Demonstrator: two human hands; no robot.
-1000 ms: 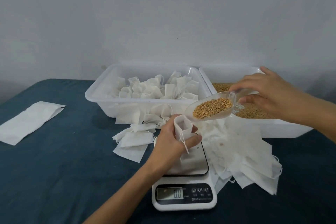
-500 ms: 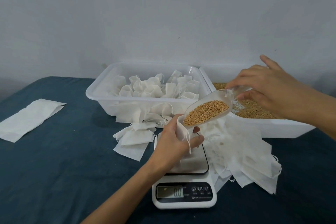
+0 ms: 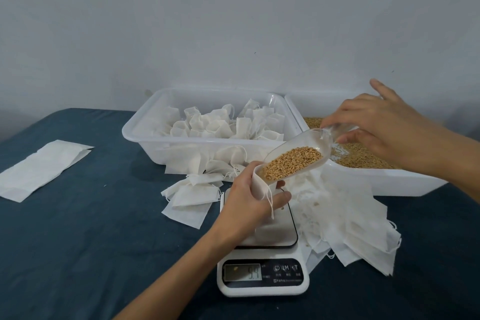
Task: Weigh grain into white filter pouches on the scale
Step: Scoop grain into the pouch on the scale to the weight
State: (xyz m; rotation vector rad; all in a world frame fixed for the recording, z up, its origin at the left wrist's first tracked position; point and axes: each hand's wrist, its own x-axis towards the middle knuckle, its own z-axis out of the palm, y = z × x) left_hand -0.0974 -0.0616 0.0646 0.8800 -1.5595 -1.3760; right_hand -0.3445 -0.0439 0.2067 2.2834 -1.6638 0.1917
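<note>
My left hand [image 3: 249,200] curls around the mouth of a white pouch [image 3: 259,184], thumb and fingers pinching it open above the scale [image 3: 262,278]. My right hand [image 3: 384,127] grips the handle of a clear scoop [image 3: 296,156], fingers bent around it with the little finger sticking up. The scoop tilts down to the left, its lip resting in the pouch opening, and grain [image 3: 291,162] lies heaped in its lower half. The pouch hangs over the scale's plate, with its drawstring dangling beside my thumb.

Behind the scale a white tub [image 3: 145,138] holds filled pouches; touching it on the right, a second tub [image 3: 405,184] holds loose grain. Empty pouches [image 3: 358,226] spill across the desk [image 3: 91,228] to the right of the scale, right up against it, and a smaller heap [image 3: 189,197] lies just to its left. A flat white bag [image 3: 44,169] lies well apart near the left edge, with open blue surface between.
</note>
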